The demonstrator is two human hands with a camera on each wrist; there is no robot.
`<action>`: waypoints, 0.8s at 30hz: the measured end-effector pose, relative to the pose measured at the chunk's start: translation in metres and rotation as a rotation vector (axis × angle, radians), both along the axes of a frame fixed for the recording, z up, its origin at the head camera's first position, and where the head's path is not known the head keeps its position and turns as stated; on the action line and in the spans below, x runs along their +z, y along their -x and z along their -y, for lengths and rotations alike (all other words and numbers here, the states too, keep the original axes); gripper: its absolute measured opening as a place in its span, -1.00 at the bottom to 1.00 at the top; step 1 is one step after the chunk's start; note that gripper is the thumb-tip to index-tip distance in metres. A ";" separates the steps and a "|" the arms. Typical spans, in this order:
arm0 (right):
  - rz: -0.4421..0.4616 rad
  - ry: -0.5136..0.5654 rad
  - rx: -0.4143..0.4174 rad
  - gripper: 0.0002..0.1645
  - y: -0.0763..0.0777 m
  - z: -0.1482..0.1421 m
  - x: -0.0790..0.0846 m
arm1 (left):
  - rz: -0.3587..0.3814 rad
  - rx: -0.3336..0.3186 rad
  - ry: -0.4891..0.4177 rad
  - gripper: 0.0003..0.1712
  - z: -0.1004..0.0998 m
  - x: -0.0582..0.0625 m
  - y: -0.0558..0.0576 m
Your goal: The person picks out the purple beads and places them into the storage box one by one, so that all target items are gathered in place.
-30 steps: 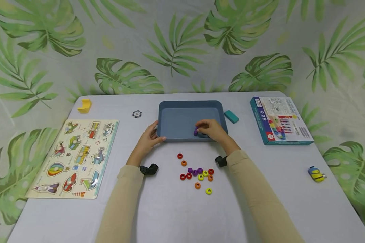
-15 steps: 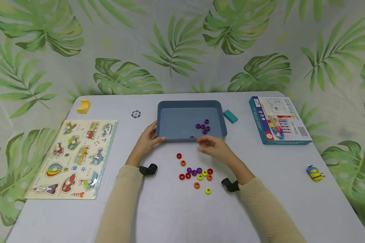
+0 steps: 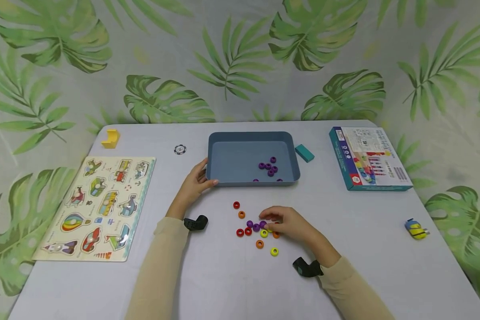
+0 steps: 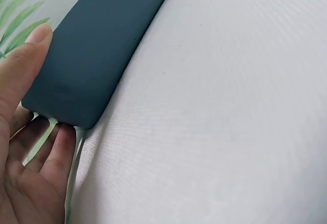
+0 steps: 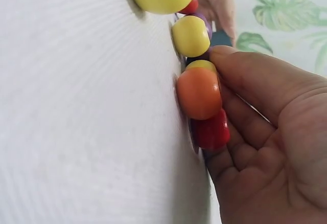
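My left hand (image 3: pixel 192 186) holds the near left corner of a blue-grey tray (image 3: pixel 240 183), thumb against its near wall and fingers round the side. The left wrist view shows the tray's corner (image 4: pixel 76 91) between thumb and fingers. Several purple beads (image 3: pixel 268 166) lie inside the tray towards the right. Over the loose beads on the table is my right hand (image 3: pixel 290 223), its fingertips right at a purple bead (image 3: pixel 262 225). In the right wrist view, an orange bead (image 5: pixel 199 93) and a red bead (image 5: pixel 212 130) sit in front of its loosely bent fingers.
Red (image 3: pixel 236 205), orange (image 3: pixel 259 244) and yellow beads (image 3: pixel 274 252) are scattered before the tray. A picture puzzle board (image 3: pixel 100 209) lies left, a boxed set (image 3: pixel 372 158) right. Near the tray are a teal block (image 3: pixel 304 153) and a poker chip (image 3: pixel 180 150).
My right hand has let a purple bead go in the tray and come back towards me, over the loose beads. My left hand stays on the tray's corner.
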State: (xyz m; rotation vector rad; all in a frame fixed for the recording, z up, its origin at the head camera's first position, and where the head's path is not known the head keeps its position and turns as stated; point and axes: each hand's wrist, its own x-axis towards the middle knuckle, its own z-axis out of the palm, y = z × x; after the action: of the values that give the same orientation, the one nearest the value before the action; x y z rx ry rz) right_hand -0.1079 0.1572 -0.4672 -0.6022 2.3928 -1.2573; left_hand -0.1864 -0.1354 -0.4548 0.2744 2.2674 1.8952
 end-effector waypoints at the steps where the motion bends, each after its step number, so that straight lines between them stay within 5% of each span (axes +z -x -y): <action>1: -0.013 0.002 0.012 -0.75 0.000 0.000 0.000 | -0.001 0.000 0.000 -0.11 0.000 0.000 0.000; 6: -0.040 0.013 0.032 -0.81 -0.002 0.003 0.001 | -0.009 0.003 0.010 -0.11 0.000 -0.001 0.001; 14: -0.061 0.141 -0.107 -0.74 0.006 0.003 0.015 | -0.020 0.004 0.010 -0.12 0.000 0.000 0.001; 21: -0.137 0.382 -0.181 -0.72 0.045 0.000 0.043 | -0.006 0.009 0.016 -0.11 0.000 0.000 0.001; 24: -0.130 0.403 -0.233 -0.71 0.069 -0.002 0.047 | 0.006 0.009 0.011 -0.12 -0.001 0.001 0.001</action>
State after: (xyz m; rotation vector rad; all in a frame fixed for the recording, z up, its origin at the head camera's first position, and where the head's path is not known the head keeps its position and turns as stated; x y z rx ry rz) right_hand -0.1768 0.1591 -0.4203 -0.5397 2.3781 -1.8801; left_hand -0.1871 -0.1342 -0.4538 0.2565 2.2787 1.8844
